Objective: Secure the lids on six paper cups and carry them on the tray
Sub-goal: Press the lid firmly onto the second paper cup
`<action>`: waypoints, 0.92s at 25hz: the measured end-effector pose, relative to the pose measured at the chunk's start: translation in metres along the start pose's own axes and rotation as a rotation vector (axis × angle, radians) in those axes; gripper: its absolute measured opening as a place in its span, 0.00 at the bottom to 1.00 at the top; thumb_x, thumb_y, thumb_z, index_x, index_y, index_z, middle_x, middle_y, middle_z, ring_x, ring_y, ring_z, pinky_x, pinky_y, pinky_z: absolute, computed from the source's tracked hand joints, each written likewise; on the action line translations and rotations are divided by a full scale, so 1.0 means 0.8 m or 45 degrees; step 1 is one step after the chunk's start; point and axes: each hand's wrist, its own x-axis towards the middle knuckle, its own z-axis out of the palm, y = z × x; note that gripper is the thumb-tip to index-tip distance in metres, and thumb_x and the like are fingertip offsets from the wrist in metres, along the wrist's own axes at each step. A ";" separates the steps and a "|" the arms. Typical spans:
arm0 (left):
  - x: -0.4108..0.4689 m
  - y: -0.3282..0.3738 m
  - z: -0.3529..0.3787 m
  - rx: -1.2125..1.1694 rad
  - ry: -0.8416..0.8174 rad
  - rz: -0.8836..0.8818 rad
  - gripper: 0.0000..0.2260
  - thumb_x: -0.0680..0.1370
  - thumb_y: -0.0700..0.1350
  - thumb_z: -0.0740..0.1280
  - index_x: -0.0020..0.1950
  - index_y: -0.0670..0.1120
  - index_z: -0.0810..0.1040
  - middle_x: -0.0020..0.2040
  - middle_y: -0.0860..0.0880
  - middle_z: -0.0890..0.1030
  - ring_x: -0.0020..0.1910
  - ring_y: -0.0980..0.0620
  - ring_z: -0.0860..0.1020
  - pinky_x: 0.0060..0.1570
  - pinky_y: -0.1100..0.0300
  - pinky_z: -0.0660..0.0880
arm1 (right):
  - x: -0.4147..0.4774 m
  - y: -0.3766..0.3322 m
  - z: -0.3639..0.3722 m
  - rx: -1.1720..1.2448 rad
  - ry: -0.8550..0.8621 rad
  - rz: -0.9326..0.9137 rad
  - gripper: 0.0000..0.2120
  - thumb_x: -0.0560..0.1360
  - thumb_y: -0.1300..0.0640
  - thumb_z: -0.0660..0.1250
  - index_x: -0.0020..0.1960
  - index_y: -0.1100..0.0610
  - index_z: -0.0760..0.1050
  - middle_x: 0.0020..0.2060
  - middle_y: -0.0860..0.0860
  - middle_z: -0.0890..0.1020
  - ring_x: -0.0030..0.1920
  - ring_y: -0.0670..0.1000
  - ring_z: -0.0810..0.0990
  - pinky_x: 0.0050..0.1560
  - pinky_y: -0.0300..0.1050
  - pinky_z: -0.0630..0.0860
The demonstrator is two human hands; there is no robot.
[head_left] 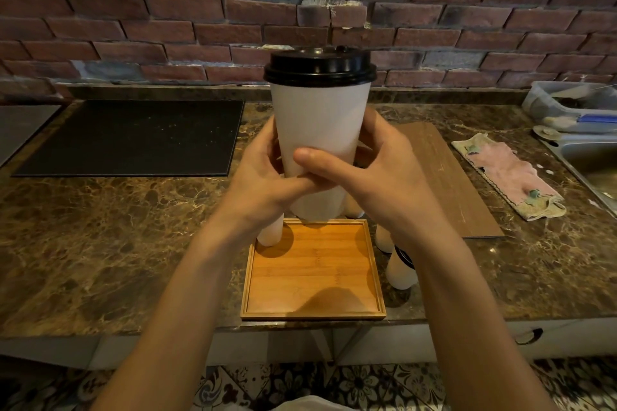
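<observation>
I hold a tall white paper cup (320, 117) upright in the air above the far edge of a square wooden tray (314, 313). A black lid (320, 66) sits on its rim. My left hand (263, 177) wraps its lower left side and my right hand (377, 173) its lower right, thumbs crossing in front. The tray holds nothing. Other white cups stand on the counter around the tray, mostly hidden by my arms: one at the left (271, 232), one at the right (400, 272) with a black lid partly showing, another behind it (384, 238).
A marble counter (100, 237) runs along a brick wall. A black mat (133, 137) lies at the left, a wooden board (447, 177) and a pink cloth (510, 177) at the right. A steel sink (594, 163) and a plastic bin (574, 103) stand far right.
</observation>
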 end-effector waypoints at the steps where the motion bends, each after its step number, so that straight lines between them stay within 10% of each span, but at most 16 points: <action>1: 0.001 -0.001 0.002 0.005 0.024 0.006 0.35 0.62 0.47 0.79 0.65 0.54 0.67 0.56 0.56 0.77 0.57 0.60 0.78 0.46 0.67 0.77 | 0.000 0.000 0.003 -0.013 0.030 -0.006 0.30 0.67 0.45 0.76 0.65 0.46 0.68 0.55 0.40 0.77 0.55 0.41 0.78 0.51 0.42 0.81; 12: 0.005 0.003 0.002 0.079 0.003 0.015 0.37 0.60 0.47 0.79 0.65 0.57 0.65 0.58 0.57 0.75 0.57 0.64 0.76 0.46 0.70 0.76 | 0.001 0.000 0.008 -0.063 0.151 -0.038 0.37 0.64 0.44 0.78 0.67 0.46 0.66 0.54 0.37 0.75 0.54 0.34 0.75 0.49 0.30 0.77; 23: 0.005 0.014 -0.018 -0.044 -0.362 -0.100 0.36 0.59 0.51 0.80 0.63 0.50 0.70 0.53 0.58 0.80 0.57 0.53 0.79 0.49 0.64 0.77 | 0.005 0.004 -0.019 0.196 -0.248 -0.014 0.34 0.63 0.50 0.77 0.66 0.49 0.69 0.58 0.47 0.80 0.59 0.47 0.80 0.53 0.44 0.80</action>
